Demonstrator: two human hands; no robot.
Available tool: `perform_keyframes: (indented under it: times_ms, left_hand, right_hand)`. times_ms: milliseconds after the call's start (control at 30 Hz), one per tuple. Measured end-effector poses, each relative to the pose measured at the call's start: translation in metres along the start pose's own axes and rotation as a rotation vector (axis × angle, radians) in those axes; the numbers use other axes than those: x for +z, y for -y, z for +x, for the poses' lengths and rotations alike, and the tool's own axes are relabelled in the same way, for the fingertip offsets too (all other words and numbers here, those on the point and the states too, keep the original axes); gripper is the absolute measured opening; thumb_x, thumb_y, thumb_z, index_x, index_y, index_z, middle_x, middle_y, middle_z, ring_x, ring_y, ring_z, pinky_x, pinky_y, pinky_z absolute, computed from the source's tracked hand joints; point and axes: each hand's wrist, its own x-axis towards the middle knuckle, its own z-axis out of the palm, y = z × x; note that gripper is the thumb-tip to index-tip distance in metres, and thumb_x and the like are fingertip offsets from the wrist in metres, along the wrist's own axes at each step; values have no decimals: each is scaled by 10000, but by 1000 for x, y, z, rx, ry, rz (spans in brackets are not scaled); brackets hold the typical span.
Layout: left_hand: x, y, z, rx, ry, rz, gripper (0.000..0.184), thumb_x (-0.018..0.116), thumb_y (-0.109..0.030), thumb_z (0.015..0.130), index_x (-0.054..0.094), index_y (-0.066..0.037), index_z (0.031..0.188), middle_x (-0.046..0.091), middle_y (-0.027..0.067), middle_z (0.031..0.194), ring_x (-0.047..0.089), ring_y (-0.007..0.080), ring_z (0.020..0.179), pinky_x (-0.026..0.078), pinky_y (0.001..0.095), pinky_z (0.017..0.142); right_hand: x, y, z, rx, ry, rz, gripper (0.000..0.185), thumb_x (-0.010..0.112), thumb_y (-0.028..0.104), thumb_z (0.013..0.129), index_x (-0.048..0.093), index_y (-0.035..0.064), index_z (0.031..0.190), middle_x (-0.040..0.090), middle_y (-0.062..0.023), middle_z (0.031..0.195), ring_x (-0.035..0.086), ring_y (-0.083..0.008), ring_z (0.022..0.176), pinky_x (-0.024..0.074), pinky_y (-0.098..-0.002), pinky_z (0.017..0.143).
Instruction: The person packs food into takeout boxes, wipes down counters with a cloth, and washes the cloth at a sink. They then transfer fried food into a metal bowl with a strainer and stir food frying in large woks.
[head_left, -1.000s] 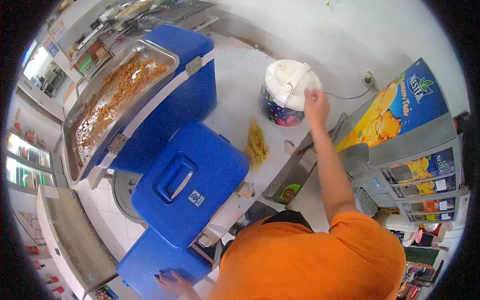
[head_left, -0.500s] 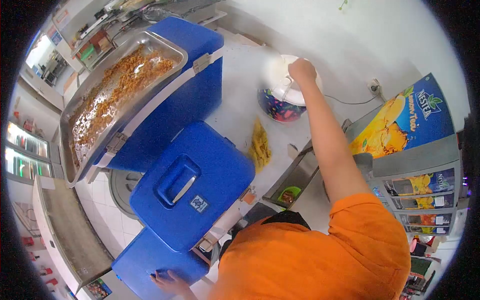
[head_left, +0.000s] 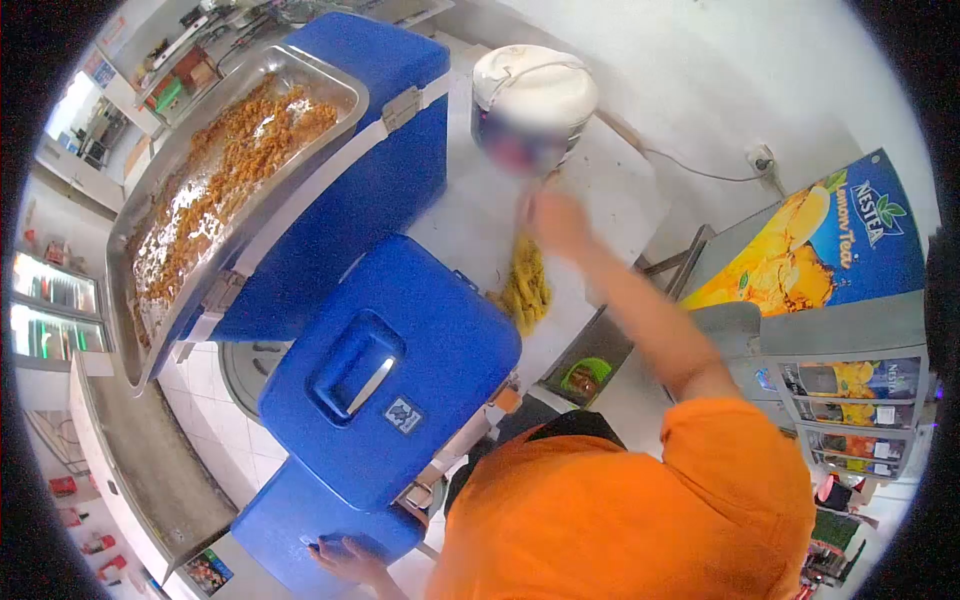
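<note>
My right hand (head_left: 560, 222), smeared by motion, is over the pale tabletop (head_left: 445, 225), just above a crumpled yellow cloth (head_left: 527, 285). Its fingers are too blurred to read. Beyond it stands a bucket with a white lid (head_left: 537, 85) and a dark, colourful side, partly blurred. My left hand (head_left: 350, 560) lies with fingers stretched out on a flat blue plastic surface (head_left: 290, 520) at the bottom. Beside that surface is a blue cooler box (head_left: 450, 330) with a white handle in its lid.
A metal tray (head_left: 350, 95) of brown crumbly food rests on a larger blue cooler (head_left: 400, 170). To the right stands a drinks dispenser (head_left: 810, 250) with Nestea pictures. A green bowl (head_left: 587, 380) sits below the table edge. A cord runs to a wall socket (head_left: 760, 160).
The lidded bucket has shifted back and left on the table. My right hand has left its lid and come down toward the yellow cloth. My left hand stays on the blue surface.
</note>
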Motion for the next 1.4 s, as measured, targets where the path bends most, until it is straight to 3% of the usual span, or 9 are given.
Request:
perform_keyframes:
  times_ms: [133,233,433,567,733,967,1067,1267,1400]
  left_hand:
    - [4,5,2,24,-24,-17,734,482,-612,997,551,34,1338,426,293,1497,433,464,1373,371,576,1117]
    - [0,-7,0,32,-25,-25,755,517,-609,984,520,45,1362,461,308,1453,464,485,1328,392,582,1088]
    - [-10,-8,-2,-17,108,72,909,548,-658,953,402,77,1467,489,325,1419,486,505,1283,387,588,1072]
    - [-20,-24,3,-56,147,-6,926,528,-662,961,361,79,1492,459,339,1436,464,514,1294,367,587,1089]
    - [-8,-10,-2,19,114,-10,908,543,-647,962,370,74,1486,453,342,1436,471,519,1278,381,590,1070]
    - [-20,-30,4,-99,150,-6,893,558,-638,960,377,59,1487,468,338,1426,479,515,1271,391,596,1056]
    - [-14,-22,1,-114,158,31,957,492,-737,929,370,6,1521,474,319,1436,472,518,1286,389,608,1059]
    - [2,4,-3,-118,137,49,1032,431,-827,888,373,-30,1541,451,297,1476,455,494,1327,382,599,1080]
    - [5,10,2,-111,141,61,1022,429,-818,895,364,-34,1546,437,297,1490,448,492,1337,379,595,1088]
  right_hand:
    - [134,-14,-121,-269,15,-112,724,593,237,909,353,-85,1511,429,-354,1468,398,-489,1387,276,-496,1211]
    - [151,-24,-109,-357,-22,-190,722,620,252,895,390,-153,1446,380,-358,1512,340,-455,1454,266,-474,1225]
    - [135,-76,29,-142,374,-233,620,532,283,955,446,-116,1422,458,-316,1473,451,-423,1384,343,-501,1170]
    - [157,-168,59,-88,-355,-245,469,565,295,952,572,-9,1309,582,-228,1366,597,-386,1214,515,-502,948]
    - [132,-282,87,119,8,-363,401,511,240,980,646,-94,1157,568,-289,1313,523,-430,1263,418,-551,1072]
    - [108,-135,-30,372,-137,235,536,433,213,1023,398,-128,1435,472,-362,1419,434,-503,1342,338,-502,1162]
    - [93,-52,-94,-85,100,315,636,567,299,996,391,-70,1483,428,-310,1507,415,-416,1418,317,-487,1199]
    - [66,-72,0,161,178,158,790,642,458,938,375,-16,1510,417,-260,1538,371,-406,1453,343,-491,1174]
    - [123,-218,77,64,-200,-4,708,607,482,941,492,-62,1379,515,-268,1414,476,-446,1341,385,-506,1124]
